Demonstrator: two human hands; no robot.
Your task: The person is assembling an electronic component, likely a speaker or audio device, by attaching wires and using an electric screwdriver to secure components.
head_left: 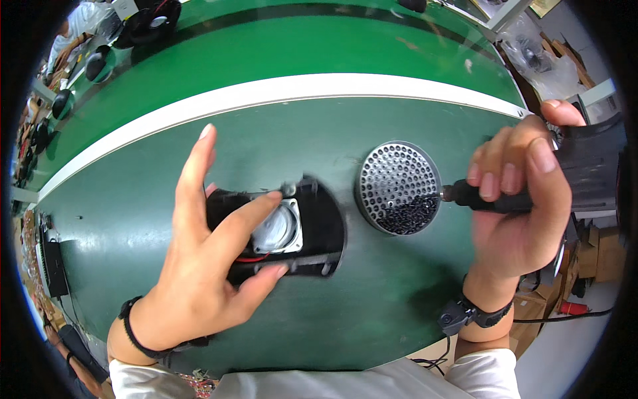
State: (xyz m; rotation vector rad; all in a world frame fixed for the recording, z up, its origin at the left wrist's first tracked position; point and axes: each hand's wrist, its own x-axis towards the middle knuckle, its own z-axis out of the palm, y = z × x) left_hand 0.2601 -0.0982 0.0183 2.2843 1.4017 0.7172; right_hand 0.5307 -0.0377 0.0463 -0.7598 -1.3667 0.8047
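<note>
My left hand (pixel 216 256) reaches over a black plastic speaker housing (pixel 325 229). Its index finger points up and away, while the thumb lies at the housing's near edge and other fingers at its top and far side. A square-framed round speaker driver (pixel 282 229) with a red wire sits in the housing, whose edges are blurred. My right hand (pixel 522 189) is wrapped round a black power screwdriver (pixel 495 199) held almost level. The screwdriver's tip is at the right rim of a round metal dish (pixel 392 166), perforated with many holes and holding small black screws (pixel 409 214).
A white rail (pixel 299 86) divides my green worktop (pixel 359 319) from a green surface (pixel 319 46) beyond. Black round parts (pixel 100 63) stand at the far left, near another person (pixel 66 40). Cardboard boxes (pixel 601 256) and a black cable (pixel 565 319) are at the right.
</note>
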